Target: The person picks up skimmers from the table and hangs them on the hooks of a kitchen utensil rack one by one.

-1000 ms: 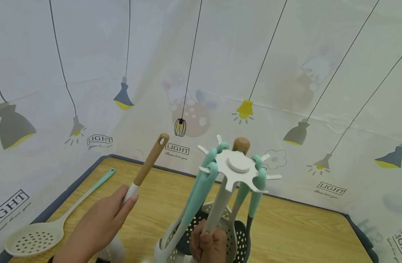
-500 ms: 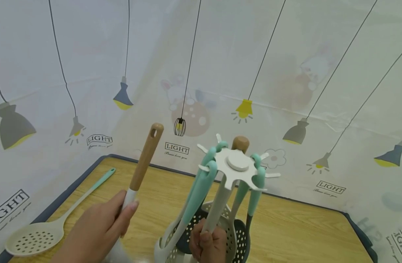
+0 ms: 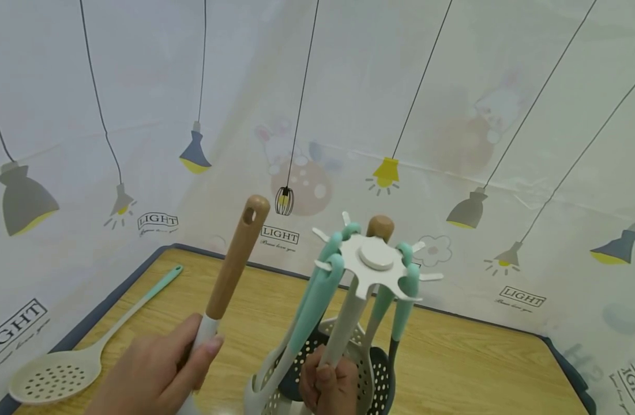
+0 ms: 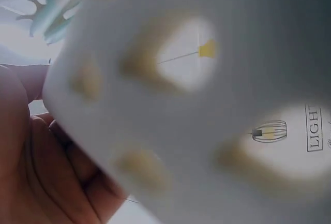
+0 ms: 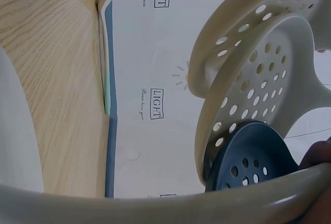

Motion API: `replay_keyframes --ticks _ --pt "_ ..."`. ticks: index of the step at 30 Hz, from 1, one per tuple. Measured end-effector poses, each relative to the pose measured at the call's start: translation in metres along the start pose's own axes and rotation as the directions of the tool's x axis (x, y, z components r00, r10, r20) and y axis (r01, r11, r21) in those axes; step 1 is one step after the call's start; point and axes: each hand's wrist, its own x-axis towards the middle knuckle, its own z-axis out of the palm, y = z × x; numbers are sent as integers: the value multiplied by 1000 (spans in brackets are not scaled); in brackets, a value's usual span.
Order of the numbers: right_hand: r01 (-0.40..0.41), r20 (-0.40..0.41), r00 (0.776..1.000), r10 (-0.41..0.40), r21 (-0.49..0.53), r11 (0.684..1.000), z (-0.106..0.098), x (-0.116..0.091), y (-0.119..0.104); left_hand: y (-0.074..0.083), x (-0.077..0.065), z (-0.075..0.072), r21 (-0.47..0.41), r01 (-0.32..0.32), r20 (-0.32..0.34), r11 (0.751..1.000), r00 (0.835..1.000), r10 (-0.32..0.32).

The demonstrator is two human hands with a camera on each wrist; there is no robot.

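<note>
My left hand [image 3: 153,369] grips the white neck of a utensil with a wooden handle [image 3: 233,268], which tilts up to the right. In the left wrist view, its blurred white head [image 4: 170,115] has large holes and hides part of the hand; its exact kind is unclear. My right hand [image 3: 329,380] holds the pale central post of a utensil stand [image 3: 378,255]. Several mint-handled utensils [image 3: 312,311] hang from the stand's white hooked top. Among their heads in the right wrist view are a pale slotted spoon [image 5: 264,79] and a dark blue perforated spoon [image 5: 253,157].
A cream skimmer [image 3: 55,374] with a mint handle lies at the left of the wooden table [image 3: 483,363]. The table has a dark blue edge [image 3: 115,297]. Behind it hangs a pale cloth [image 3: 234,86] printed with lamps.
My left hand has moved slightly lower, and the wooden handle has come closer to the head camera, tilting more upright, then a little right again. My right hand and the stand stay put.
</note>
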Motion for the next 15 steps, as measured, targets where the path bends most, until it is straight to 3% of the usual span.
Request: replay_keyframes --ticks 5,11,15 --pt "-9 -4 1000 9 -14 1000 1 0 -1 6 -3 3 -22 -46 -41 999 998 45" --pt "-33 -25 999 32 -35 999 2 -1 -2 7 -6 9 -54 -177 -132 983 977 169" --pt "-64 -46 997 62 -50 997 2 -1 -4 11 -10 10 -85 -159 -119 984 982 148"
